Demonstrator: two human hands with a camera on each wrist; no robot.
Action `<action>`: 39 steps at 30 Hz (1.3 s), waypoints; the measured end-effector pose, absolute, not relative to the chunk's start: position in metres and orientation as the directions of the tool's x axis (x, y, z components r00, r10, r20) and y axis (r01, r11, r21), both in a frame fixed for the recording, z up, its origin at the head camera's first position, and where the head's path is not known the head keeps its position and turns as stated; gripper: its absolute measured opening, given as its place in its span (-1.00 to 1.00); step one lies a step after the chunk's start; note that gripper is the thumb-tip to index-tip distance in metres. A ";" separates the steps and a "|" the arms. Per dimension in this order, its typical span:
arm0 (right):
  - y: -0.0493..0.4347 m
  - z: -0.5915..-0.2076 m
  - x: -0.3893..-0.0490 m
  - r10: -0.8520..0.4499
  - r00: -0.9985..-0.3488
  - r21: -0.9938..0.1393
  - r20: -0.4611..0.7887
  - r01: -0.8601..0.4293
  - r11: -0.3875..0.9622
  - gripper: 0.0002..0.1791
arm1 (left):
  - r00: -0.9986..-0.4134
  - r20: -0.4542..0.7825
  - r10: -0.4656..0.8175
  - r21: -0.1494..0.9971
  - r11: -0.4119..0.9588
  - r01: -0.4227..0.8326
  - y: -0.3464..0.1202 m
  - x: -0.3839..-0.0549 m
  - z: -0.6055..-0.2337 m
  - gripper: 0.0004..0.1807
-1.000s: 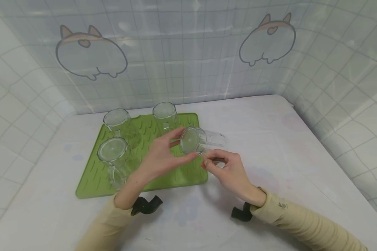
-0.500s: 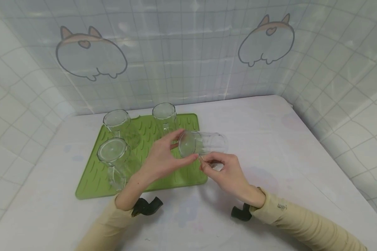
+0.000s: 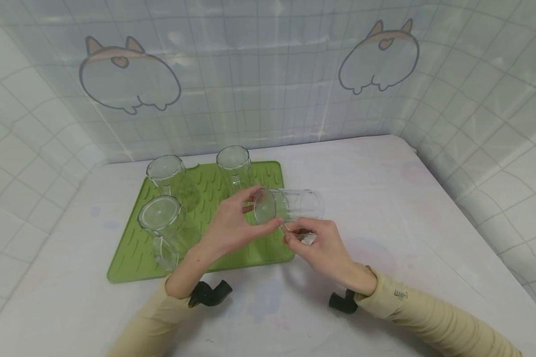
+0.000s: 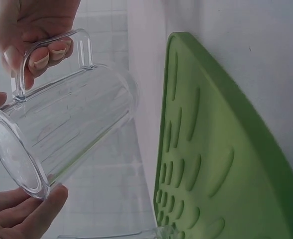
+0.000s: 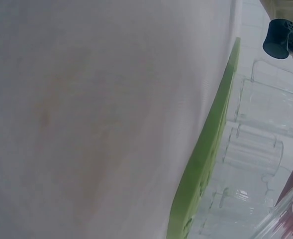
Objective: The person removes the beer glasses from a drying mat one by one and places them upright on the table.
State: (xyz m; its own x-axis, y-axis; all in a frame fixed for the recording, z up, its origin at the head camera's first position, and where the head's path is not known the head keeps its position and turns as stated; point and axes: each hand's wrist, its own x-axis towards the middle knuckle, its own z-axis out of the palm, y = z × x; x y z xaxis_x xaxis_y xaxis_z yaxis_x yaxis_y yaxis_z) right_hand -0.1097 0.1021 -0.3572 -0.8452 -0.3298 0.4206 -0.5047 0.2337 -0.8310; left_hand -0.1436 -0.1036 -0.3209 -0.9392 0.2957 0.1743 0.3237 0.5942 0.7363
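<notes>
A clear glass mug (image 3: 301,204) is held on its side above the right edge of the green ridged mat (image 3: 268,250). My left hand (image 3: 230,223) grips its thick-rimmed end between thumb and fingers. With curled fingers, my right hand (image 3: 321,243) holds the handle, which the left wrist view shows on the mug (image 4: 81,114). On the mat's left half stand two more glass mugs, a rear mug (image 3: 166,168) and a front mug (image 3: 161,213). Behind my left hand stands a third standing mug (image 3: 234,157), its lower part covered by the fingers.
A white cloth (image 3: 384,208) with faint coloured patches covers the table around the mat. Tile-patterned sheeting (image 3: 259,74) with cartoon animals rises at the back and both sides. Dark curved pieces (image 3: 211,292) are at both wrists.
The held mug has swung from facing the head camera with its thick-rimmed end to lying more sideways, and has dropped slightly. Both hands keep their hold; the standing mugs have not moved.
</notes>
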 end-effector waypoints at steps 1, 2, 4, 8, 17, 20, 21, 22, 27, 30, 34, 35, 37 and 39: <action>0.102 -0.357 -0.110 -0.330 -0.846 -0.833 0.419 -0.503 0.232 -0.78 | -0.940 0.175 0.293 0.741 0.590 0.322 -0.104 -0.144 -0.321 -0.14; 0.102 -0.357 -0.110 -0.330 -0.847 -0.834 0.418 -0.501 0.231 -0.78 | -0.939 0.179 0.294 0.745 0.583 0.324 -0.104 -0.144 -0.322 -0.14; 0.102 -0.357 -0.110 -0.325 -0.849 -0.832 0.416 -0.500 0.239 -0.78 | -0.942 0.179 0.286 0.753 0.577 0.318 -0.103 -0.144 -0.323 -0.15; 0.102 -0.357 -0.109 -0.307 -0.858 -0.825 0.412 -0.494 0.273 -0.81 | -0.940 0.194 0.281 0.766 0.555 0.324 -0.103 -0.145 -0.324 -0.18; 0.099 -0.335 -0.100 -0.315 -0.863 -0.820 0.395 -0.486 0.302 -0.85 | -0.912 0.290 0.290 0.775 0.487 0.401 -0.104 -0.146 -0.326 -0.28; 0.101 -0.346 -0.106 -0.322 -0.853 -0.815 0.411 -0.502 0.289 -0.83 | -0.903 0.312 0.296 0.771 0.476 0.423 -0.104 -0.147 -0.326 -0.29; 0.102 -0.351 -0.109 -0.327 -0.847 -0.811 0.420 -0.512 0.283 -0.83 | -0.898 0.323 0.299 0.766 0.475 0.433 -0.105 -0.147 -0.326 -0.30; 0.103 -0.350 -0.109 -0.331 -0.842 -0.810 0.426 -0.518 0.276 -0.83 | -0.895 0.332 0.298 0.764 0.471 0.441 -0.105 -0.148 -0.326 -0.31; 0.105 -0.353 -0.113 -0.343 -0.822 -0.792 0.455 -0.549 0.267 -0.86 | -0.887 0.361 0.287 0.755 0.469 0.459 -0.105 -0.149 -0.328 -0.33; 0.106 -0.352 -0.113 -0.344 -0.820 -0.788 0.458 -0.553 0.270 -0.86 | -0.888 0.364 0.281 0.754 0.471 0.458 -0.105 -0.149 -0.328 -0.33; 0.106 -0.351 -0.114 -0.347 -0.816 -0.788 0.461 -0.557 0.262 -0.85 | -0.889 0.364 0.277 0.755 0.472 0.456 -0.106 -0.149 -0.327 -0.33; 0.106 -0.351 -0.114 -0.347 -0.814 -0.788 0.466 -0.560 0.257 -0.85 | -0.889 0.366 0.276 0.755 0.470 0.457 -0.106 -0.150 -0.327 -0.34; 0.107 -0.351 -0.114 -0.346 -0.809 -0.784 0.476 -0.568 0.250 -0.85 | -0.889 0.368 0.272 0.754 0.471 0.457 -0.107 -0.150 -0.327 -0.34; 0.107 -0.351 -0.115 -0.342 -0.804 -0.780 0.486 -0.576 0.245 -0.85 | -0.888 0.373 0.268 0.752 0.474 0.459 -0.107 -0.150 -0.327 -0.34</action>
